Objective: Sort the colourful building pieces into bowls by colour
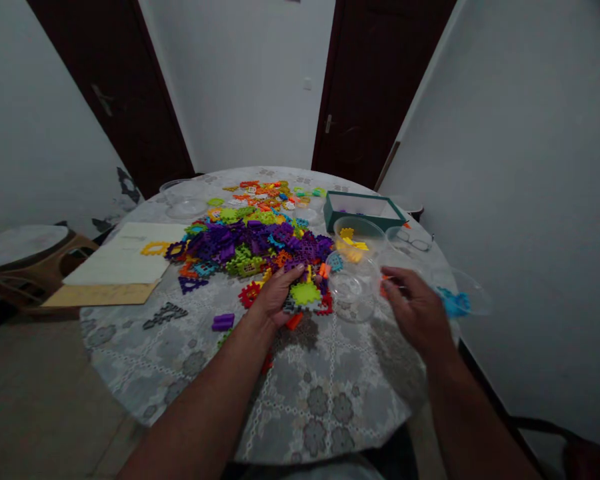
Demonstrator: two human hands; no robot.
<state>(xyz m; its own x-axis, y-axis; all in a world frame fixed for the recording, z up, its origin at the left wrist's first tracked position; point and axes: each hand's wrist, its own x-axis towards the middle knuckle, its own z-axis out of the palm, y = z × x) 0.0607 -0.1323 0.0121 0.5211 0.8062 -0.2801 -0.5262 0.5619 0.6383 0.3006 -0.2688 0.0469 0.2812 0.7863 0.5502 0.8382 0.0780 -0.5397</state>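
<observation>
My left hand [277,297] is closed around a handful of plastic building pieces, with a lime-green toothed piece [305,293] on top and grey, purple and orange ones about it. To its right, my right hand [415,307] pinches a small orange building piece [384,283] between thumb and fingers, beside a clear round tub [353,310]. A large heap of interlocking building pieces [245,240], mostly purple and green, lies beyond my left hand. A purple piece [223,323] and a grey toothed piece [165,315] lie apart from the heap.
Behind the clear tub stands another tub with yellow pieces [353,248]. A green open box [363,208] and eyeglasses [417,241] are at the back right. Blue pieces [453,302] sit in a clear container at the right edge. Paper sheets [123,257] lie at the left.
</observation>
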